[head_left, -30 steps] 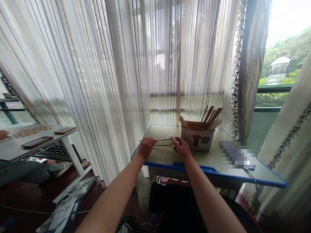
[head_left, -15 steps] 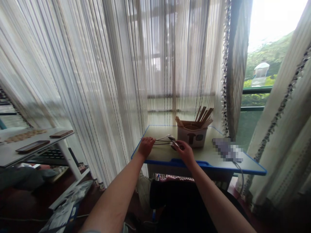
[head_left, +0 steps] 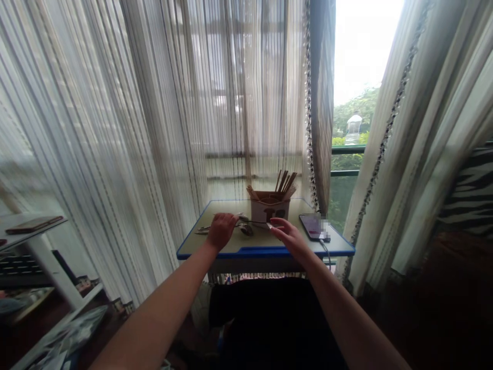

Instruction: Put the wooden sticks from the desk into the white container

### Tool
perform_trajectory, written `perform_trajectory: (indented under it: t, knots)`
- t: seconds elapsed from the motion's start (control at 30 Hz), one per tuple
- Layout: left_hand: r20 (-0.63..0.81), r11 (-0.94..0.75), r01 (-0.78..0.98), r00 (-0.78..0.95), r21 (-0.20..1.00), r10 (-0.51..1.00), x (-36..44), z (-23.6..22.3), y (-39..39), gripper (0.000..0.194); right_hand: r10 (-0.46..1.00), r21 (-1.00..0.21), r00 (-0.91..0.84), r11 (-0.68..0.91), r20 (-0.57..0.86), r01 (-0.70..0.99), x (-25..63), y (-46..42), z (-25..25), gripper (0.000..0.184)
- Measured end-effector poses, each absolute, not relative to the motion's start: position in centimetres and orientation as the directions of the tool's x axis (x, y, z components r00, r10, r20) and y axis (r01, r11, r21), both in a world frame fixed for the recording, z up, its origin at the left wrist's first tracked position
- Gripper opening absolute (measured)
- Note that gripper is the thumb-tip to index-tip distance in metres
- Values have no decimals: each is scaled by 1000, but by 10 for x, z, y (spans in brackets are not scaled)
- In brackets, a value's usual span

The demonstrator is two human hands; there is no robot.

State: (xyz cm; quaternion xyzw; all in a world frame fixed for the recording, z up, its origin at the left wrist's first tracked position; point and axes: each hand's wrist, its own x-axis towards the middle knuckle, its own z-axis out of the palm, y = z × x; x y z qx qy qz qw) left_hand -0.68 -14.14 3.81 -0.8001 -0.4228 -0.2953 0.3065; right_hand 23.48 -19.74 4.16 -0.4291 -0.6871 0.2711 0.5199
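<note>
Between my hands a thin metal spoon [head_left: 257,222] is held level above the small table. My left hand [head_left: 222,229] is closed around its handle end. At the other end, the thumb and fingers of my right hand [head_left: 287,235] pinch the bright, pale tip, which they partly cover. More spoons lie on the tabletop beneath and beside my left hand; one dark spoon bowl [head_left: 246,229] shows to its right, and their handles [head_left: 203,229] stick out to its left. Just behind the held spoon stands a box [head_left: 259,210] with a mushroom picture, holding wooden chopsticks [head_left: 285,182].
The table [head_left: 215,250] has a raised blue edge. A phone [head_left: 311,226] with a cable [head_left: 326,250] lies at its right. Striped curtains [head_left: 169,128] hang close behind. At far left is a white table [head_left: 23,231] with another phone [head_left: 34,224] on it.
My view has swung to the right. Several spoons that were stretched between my hands now lie on the table, and a single spoon spans the hands. My right hand has opened slightly around its tip.
</note>
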Motion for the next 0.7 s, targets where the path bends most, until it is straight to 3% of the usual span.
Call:
perform_trajectory:
  t: [0.2,0.43,0.57,0.7]
  knots:
    - [615,-557,729,663,-398,427,27,78,-153,26,877,-752,-119,463,466,470,260,-194,42,47]
    - [557,-670,579,779,-464,287,56,108,-169,29,835,-580,-62,430,546,692,260,-196,37,29]
    - [727,-644,680,631,-351,270,63,118,-178,28,759,-517,16,427,650,742,255,-192,44,31]
    - [946,-579,815,203,-22,251,66,116,-167,49,735,-583,20,521,678,623,254,-175,52,36]
